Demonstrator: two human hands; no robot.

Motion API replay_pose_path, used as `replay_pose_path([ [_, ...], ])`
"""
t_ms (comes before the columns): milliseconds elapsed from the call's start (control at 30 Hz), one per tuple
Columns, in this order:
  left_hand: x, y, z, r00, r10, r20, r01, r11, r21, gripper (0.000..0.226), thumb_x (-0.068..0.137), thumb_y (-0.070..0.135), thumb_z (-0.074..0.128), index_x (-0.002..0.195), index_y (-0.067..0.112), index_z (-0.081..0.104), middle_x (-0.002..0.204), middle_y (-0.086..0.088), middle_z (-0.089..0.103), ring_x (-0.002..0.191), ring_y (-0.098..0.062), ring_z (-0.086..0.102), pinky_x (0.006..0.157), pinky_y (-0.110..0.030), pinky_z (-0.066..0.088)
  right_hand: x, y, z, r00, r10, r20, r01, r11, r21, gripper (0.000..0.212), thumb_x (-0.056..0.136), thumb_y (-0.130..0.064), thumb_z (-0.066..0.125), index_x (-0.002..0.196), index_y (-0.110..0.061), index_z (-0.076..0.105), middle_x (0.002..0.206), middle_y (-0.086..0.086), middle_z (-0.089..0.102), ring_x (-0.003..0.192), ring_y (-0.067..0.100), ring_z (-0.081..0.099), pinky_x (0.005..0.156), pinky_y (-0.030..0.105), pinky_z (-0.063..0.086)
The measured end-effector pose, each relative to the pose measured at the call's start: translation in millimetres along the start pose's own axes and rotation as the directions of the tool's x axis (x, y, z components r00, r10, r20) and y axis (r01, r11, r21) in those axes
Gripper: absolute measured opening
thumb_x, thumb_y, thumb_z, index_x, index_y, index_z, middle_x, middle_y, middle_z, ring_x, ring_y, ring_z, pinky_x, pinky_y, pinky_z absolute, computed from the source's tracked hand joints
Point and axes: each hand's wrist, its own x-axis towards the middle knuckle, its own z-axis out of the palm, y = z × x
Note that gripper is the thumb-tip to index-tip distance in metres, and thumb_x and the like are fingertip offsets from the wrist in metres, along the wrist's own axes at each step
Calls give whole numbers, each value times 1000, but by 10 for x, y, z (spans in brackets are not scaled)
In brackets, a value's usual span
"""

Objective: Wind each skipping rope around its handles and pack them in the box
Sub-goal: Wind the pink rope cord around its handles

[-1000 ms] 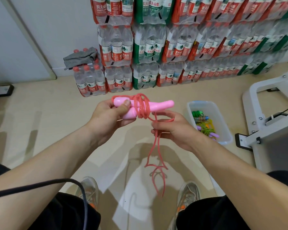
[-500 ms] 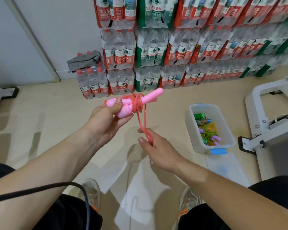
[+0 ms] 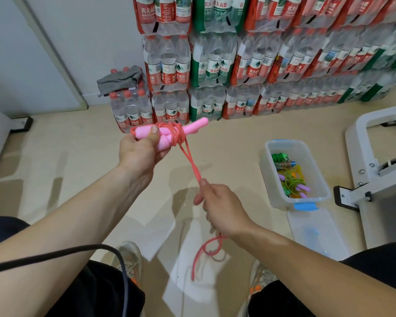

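Observation:
My left hand [image 3: 139, 150] grips the two pink handles [image 3: 192, 127] of a skipping rope, held together with several turns of the red-pink rope [image 3: 191, 164] wound around their middle. The rope runs taut down to my right hand [image 3: 217, 203], which pinches it between thumb and fingers. Below that hand the loose end hangs in a curl near the floor. A clear plastic box [image 3: 269, 170] stands on the floor to the right and holds other wound ropes in green, yellow and purple.
The box lid [image 3: 316, 234] with a blue clip lies on the floor in front of the box. Stacked packs of water bottles [image 3: 215, 65] line the far wall. A white metal frame [image 3: 380, 161] stands at the right. A black cable [image 3: 55, 255] crosses my left forearm.
My right hand has drawn the rope down and toward me, pulling it taut from the handles. The loose tail now hangs below that hand. My left hand keeps its grip on the handles.

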Motion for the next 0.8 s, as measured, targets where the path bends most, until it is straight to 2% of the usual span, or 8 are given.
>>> replay_pose_path([
  [133,42,-59,-34,1000,10,4,-10,999,53,28,101,14,57,117,-9,61,103,-21,72,81,-23,71,71,-34,62,-107,-34,15,993,-107,56,119,951,-286,48,106,-44,33,83,-20,67,66,-4,63,67,16,62,73,36,52],
  [200,32,-130,-66,989,145,41,-150,965,215,25,95,21,65,111,2,61,106,-18,71,89,-25,70,76,-39,61,-132,-115,-2,978,-191,83,207,924,-321,46,106,-41,36,81,-14,63,62,0,61,61,14,62,71,38,52],
  [300,-3,-207,-122,883,402,243,-465,674,574,29,87,30,70,107,15,56,96,2,65,84,-16,60,76,-23,50,-126,-278,-81,953,-283,109,302,862,-407,45,106,-43,37,75,-15,54,65,1,58,68,25,60,70,40,48],
  [367,-17,-231,-131,838,428,340,-540,551,636,26,88,21,73,108,13,58,94,4,65,77,-7,57,70,-14,44,-69,-387,-220,926,-373,62,352,790,-502,41,105,-43,40,79,-18,60,73,2,60,76,30,57,69,39,45],
  [433,0,-249,-171,856,356,375,-517,593,617,27,86,23,76,109,16,62,98,4,69,83,-9,64,79,-23,52,39,-436,-428,912,-411,14,359,779,-514,37,103,-41,46,86,-18,70,76,3,65,78,28,56,70,38,45],
  [533,-2,-153,-216,871,159,466,-416,743,524,28,86,27,77,108,17,64,102,-6,73,94,-31,72,84,-47,60,255,-362,-732,926,-375,-30,350,889,-295,28,98,-35,59,81,-20,76,71,-2,70,69,16,60,70,36,48],
  [633,-137,-48,-171,765,-35,643,-308,857,413,25,90,10,70,114,6,64,107,-19,71,95,-28,71,80,-41,61,414,-246,-977,928,-373,-1,372,926,-72,21,94,-21,69,75,-24,75,65,-13,68,61,-1,56,63,22,45],
  [800,-270,4,-116,626,-168,762,58,984,170,40,74,22,79,111,9,72,110,-17,71,96,-28,72,78,-37,61,424,-100,-998,955,-267,127,198,897,396,22,93,-18,66,71,-18,68,56,-7,50,47,4,39,45,17,31],
])
